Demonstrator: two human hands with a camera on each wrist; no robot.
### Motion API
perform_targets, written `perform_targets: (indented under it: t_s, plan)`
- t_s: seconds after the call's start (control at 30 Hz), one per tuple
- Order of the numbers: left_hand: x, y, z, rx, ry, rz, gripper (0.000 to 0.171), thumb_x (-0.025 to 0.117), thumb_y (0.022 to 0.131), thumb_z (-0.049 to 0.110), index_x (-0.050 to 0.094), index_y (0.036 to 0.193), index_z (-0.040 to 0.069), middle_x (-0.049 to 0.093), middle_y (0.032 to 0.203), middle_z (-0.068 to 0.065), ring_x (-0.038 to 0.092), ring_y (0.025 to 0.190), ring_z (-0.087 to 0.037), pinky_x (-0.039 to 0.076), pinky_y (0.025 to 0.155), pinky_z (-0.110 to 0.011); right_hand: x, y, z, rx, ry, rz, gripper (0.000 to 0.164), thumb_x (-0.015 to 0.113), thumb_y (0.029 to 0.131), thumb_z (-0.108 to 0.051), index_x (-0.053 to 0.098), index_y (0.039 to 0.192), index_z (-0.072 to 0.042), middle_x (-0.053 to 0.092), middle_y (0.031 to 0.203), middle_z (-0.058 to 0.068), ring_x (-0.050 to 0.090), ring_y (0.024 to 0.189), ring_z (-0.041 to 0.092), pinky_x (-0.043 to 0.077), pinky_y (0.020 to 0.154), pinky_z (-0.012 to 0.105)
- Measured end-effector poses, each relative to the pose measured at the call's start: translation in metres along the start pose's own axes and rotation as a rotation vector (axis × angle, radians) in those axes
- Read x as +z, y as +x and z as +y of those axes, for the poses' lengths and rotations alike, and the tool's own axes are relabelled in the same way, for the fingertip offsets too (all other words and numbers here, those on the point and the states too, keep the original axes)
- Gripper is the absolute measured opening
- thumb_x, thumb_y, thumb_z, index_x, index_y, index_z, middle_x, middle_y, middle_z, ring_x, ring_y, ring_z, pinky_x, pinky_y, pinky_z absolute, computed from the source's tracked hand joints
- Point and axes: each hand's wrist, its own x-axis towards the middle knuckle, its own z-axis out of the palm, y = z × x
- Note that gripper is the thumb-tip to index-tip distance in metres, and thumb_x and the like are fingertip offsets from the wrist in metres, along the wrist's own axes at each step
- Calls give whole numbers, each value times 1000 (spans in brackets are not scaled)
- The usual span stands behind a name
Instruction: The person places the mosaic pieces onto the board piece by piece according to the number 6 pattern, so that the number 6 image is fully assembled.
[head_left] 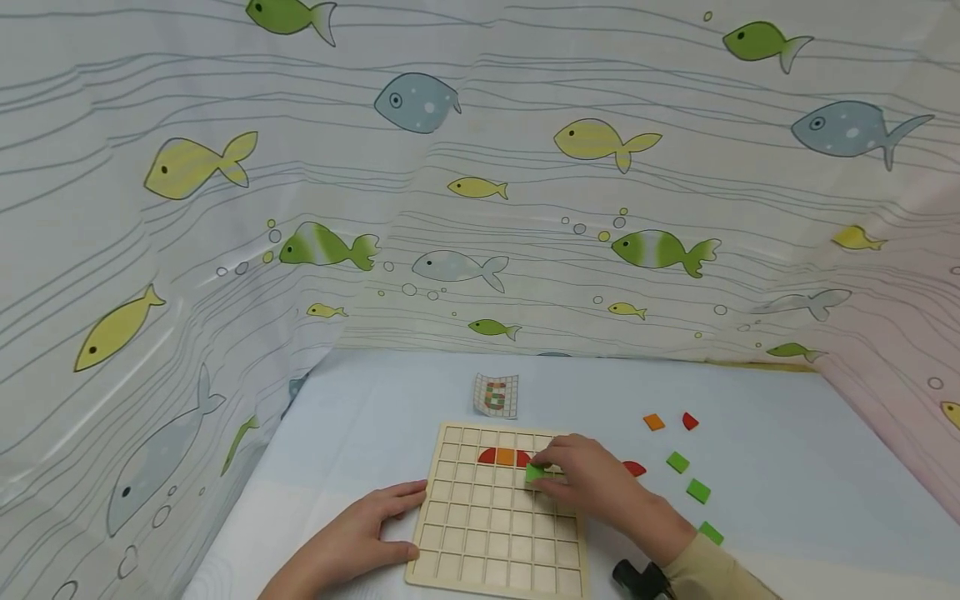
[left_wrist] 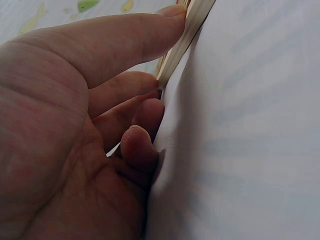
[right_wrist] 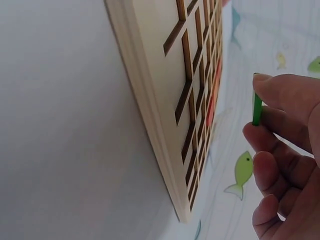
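Between thumb and fingertips my right hand (head_left: 592,479) pinches a green square tile (right_wrist: 257,107), held above the upper right part of the wooden grid board (head_left: 476,533). In the head view that green tile looks partly covered by the fingers. A red quarter-round piece (head_left: 487,456), an orange square tile (head_left: 506,457) and another red piece (head_left: 522,458) sit side by side in one row of the grid. My left hand (head_left: 356,533) rests at the board's left edge, thumb and fingertips touching its side. The left wrist view shows the thumb (left_wrist: 135,40) against the wooden rim.
A small printed pattern card (head_left: 496,395) lies behind the board. To the right are a loose orange tile (head_left: 654,422), red quarter-round pieces (head_left: 690,421) and several green tiles (head_left: 699,491). Fish-patterned sheeting (head_left: 525,275) surrounds the white table surface (head_left: 810,500).
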Motion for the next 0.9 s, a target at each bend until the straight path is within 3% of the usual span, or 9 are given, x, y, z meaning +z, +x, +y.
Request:
perform_targets:
  t_s: [0.33,0.57,0.9]
  plan:
    - [1,0,-1,3,10,3,77,73,84,51,52,145,10,41,153,5,37,139,-29,36,107,-45,7,15,-6,-42,1,8,24,78,86,-32,77,104,-16,68,97,-10,61,94,11,51,83,36]
    - [0,0,0,5,0,10,76,74,84,51,52,145,10,42,153,5,38,139,-31,36,107,-46,13,25,-12,-81,-13,21,20,78,86,-31,76,99,-17,64,88,-11,56,83,8,50,77,33]
    - [0,0,-1,21,10,13,76,74,85,50,52,145,9,42,152,3,38,139,-31,36,107,-46,23,40,-22,-79,-13,-32,18,77,87,-28,77,101,-16,63,92,-8,55,83,9,48,73,27]
